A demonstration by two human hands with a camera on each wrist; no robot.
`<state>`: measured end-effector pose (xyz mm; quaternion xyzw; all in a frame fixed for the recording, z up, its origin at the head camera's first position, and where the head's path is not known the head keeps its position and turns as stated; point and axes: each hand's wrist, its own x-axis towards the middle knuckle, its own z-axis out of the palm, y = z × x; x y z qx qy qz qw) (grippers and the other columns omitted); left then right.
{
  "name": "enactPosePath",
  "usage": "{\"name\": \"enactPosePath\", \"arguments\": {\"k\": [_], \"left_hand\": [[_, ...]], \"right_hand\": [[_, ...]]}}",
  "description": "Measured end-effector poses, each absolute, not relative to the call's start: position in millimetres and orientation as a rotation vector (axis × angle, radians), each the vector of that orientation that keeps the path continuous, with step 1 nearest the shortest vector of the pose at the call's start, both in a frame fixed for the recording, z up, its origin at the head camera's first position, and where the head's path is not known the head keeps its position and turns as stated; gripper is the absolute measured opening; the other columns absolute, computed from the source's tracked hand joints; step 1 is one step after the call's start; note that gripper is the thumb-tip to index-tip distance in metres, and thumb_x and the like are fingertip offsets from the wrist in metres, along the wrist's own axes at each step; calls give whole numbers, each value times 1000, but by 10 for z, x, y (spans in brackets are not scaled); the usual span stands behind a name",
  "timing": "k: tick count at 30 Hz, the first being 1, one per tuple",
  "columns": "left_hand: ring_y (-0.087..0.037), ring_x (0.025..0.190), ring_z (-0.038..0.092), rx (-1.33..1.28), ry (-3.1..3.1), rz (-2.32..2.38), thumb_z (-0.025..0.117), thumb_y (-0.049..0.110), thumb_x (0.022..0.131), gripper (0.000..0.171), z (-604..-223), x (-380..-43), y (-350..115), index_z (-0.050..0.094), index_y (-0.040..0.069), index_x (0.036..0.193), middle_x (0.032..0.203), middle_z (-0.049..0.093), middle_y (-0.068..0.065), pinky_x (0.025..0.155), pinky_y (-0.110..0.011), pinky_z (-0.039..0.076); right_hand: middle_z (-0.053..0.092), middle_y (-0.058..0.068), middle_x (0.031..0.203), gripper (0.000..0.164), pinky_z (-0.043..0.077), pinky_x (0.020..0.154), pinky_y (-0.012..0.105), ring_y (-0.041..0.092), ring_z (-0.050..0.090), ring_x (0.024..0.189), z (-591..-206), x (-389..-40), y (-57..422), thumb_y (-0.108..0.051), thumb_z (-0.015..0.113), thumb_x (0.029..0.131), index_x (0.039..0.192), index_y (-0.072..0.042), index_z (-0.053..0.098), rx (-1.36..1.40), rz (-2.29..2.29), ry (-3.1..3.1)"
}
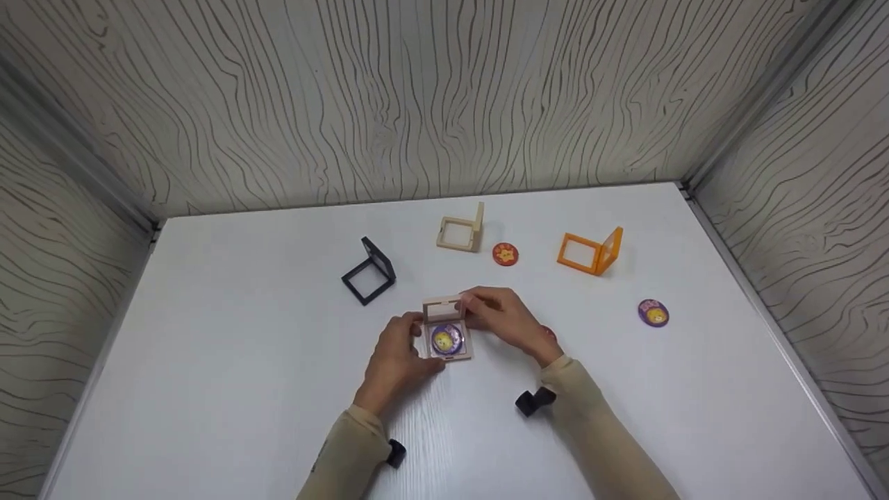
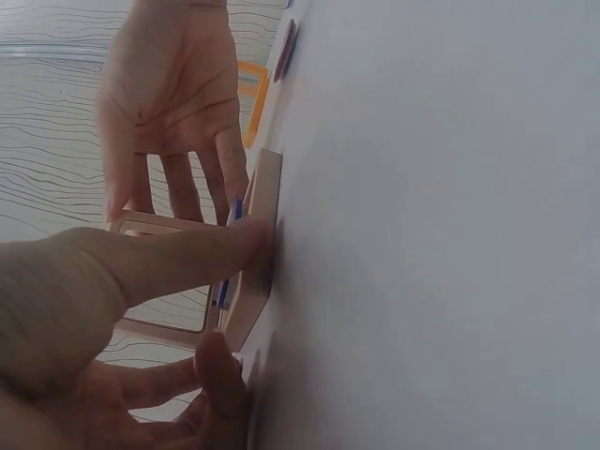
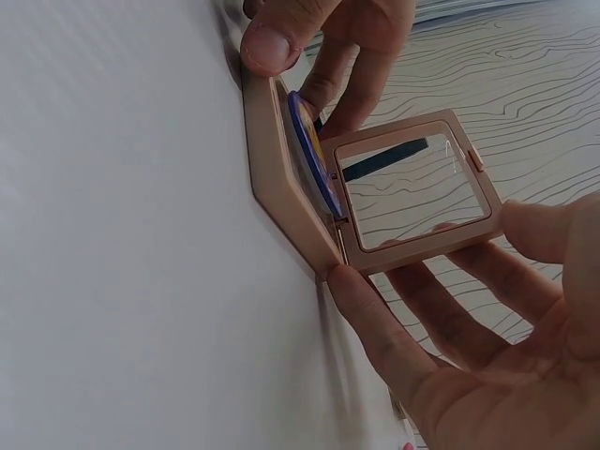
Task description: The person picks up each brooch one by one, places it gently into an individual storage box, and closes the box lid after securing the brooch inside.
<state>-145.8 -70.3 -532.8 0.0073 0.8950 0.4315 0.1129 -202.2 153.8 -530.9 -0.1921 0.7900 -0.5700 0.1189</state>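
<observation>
A pale pink square display case (image 1: 467, 347) stands with its lid raised, low over the white table. In its base sits a round purple badge with a yellow figure (image 1: 446, 339), tilted against the frame in the right wrist view. My left hand (image 1: 394, 355) grips the base, thumb on the front edge and fingers along the left side. With my right hand (image 1: 508, 321) I hold the case at its right: the thumb is on the edge of the clear-windowed lid (image 3: 422, 249), and a fingertip touches the base near the hinge.
Behind lie an opened black case (image 1: 380, 261), a beige case (image 1: 478, 229) and an orange case (image 1: 610, 251). A red badge with a star (image 1: 505, 254) is near the beige one; another purple badge (image 1: 653, 313) lies right. A red round piece (image 1: 549, 332) is partly hidden by the right wrist.
</observation>
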Motion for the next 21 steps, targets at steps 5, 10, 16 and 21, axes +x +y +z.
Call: {"name": "enactPosePath", "arguments": {"k": [5, 10, 16, 21], "left_hand": [[-19, 89, 53, -10, 2620, 1259, 91, 19, 70, 75, -5317, -1454, -686, 56, 9, 135, 113, 56, -5, 75, -35, 48], [-18, 89, 54, -28, 2607, 1263, 90, 20, 70, 72, -5318, -1441, -696, 57, 9, 133, 112, 57, -4, 76, -34, 49], [-18, 87, 56, -36, 2604, 1299, 88, 17, 73, 61, -5326, -1442, -731, 61, 10, 127, 109, 59, -3, 76, -35, 50], [-16, 87, 54, -23, 2618, 1272, 89, 18, 73, 69, -5310, -1448, -734, 57, 12, 133, 109, 58, -1, 72, -33, 48]], "right_hand": [[70, 10, 119, 32, 50, 100, 41, 27, 65, 114, -5305, -2001, 1573, -32, 53, 105, 119, -10, 71, -572, -1655, 2303], [68, 12, 121, 30, 53, 97, 42, 31, 64, 116, -5287, -1971, 1580, -29, 51, 106, 125, -13, 68, -605, -1672, 2231], [66, 14, 122, 28, 54, 94, 45, 33, 63, 116, -5253, -1964, 1574, -29, 52, 105, 123, -13, 68, -628, -1648, 2178], [67, 5, 119, 25, 54, 94, 41, 28, 64, 116, -5226, -1980, 1570, -30, 54, 105, 119, -17, 69, -632, -1587, 2193]]}}
